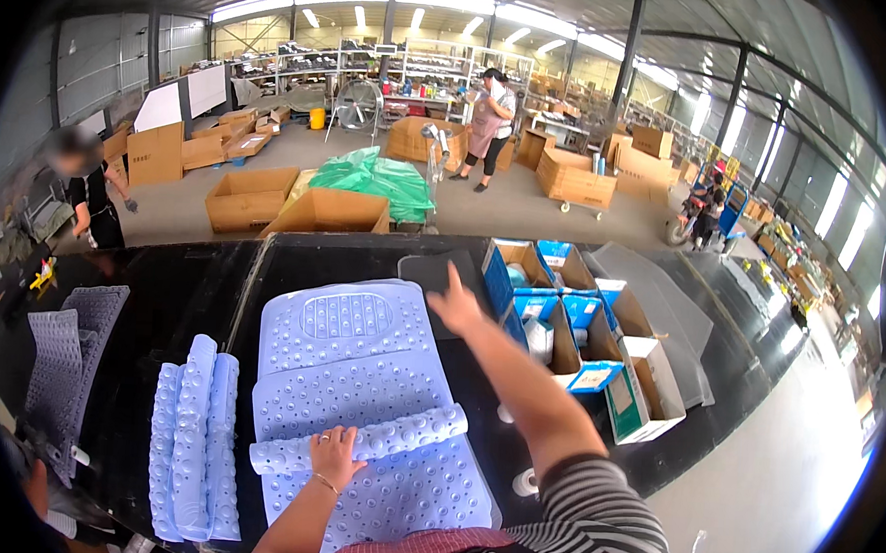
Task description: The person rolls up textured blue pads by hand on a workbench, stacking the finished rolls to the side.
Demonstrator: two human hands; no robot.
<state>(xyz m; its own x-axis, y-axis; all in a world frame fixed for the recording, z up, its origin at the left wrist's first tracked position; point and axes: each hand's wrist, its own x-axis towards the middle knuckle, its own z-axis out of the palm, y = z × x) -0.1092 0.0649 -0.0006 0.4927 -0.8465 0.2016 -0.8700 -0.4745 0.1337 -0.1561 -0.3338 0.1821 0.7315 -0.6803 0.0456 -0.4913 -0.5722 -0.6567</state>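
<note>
My left hand [334, 458] is curled over a rolled lavender bath mat [405, 431] studded with suction cups. This roll lies across a flat lavender bath mat [336, 506], on top of another flat mat [296, 309] whose far end has an oval textured panel. Stretched forward over the mat's far right corner, my right hand [458, 307] holds nothing, its index finger extended. Just beyond it is a dark flat sheet [428, 268] on the black table. Several finished-looking lavender rolls [194, 444] lie side by side left of the flat mats.
Open small boxes [585, 339] stand in a cluster at right, beside grey translucent sheets [662, 308]. Grey mats [76, 357] lie at far left. White rolls [524, 483] sit by my right arm. Cartons [331, 211] and green plastic [378, 178] stand beyond the table; other people [491, 129] are nearby.
</note>
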